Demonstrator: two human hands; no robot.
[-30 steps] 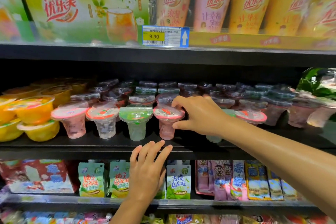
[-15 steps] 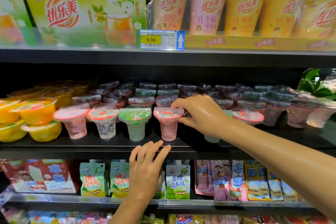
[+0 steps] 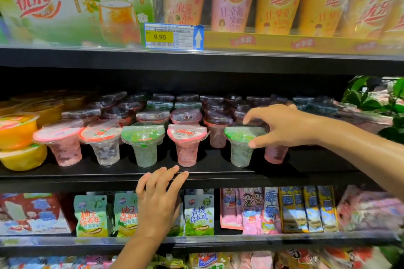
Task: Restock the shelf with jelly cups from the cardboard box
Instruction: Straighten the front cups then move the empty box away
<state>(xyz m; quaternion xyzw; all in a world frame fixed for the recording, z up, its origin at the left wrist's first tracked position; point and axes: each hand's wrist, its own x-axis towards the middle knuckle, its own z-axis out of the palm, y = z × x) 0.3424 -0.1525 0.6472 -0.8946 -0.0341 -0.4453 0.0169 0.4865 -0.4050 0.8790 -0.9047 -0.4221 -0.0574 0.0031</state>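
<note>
On the black middle shelf point(image 3: 131, 176), stacked orange-filled clear plastic tubs point(image 3: 18, 131) sit far left, then a front row of clear flared jelly cups with pink and green foil lids point(image 3: 143, 144). The left hand point(image 3: 157, 201) rests its loosely bent fingers on the shelf edge, holding nothing. Further right, the right hand point(image 3: 282, 125) pinches the rim of a green-lidded clear jelly cup point(image 3: 240, 144) standing on the shelf.

Both forearms bare, no sleeves, rings or watch visible
</note>
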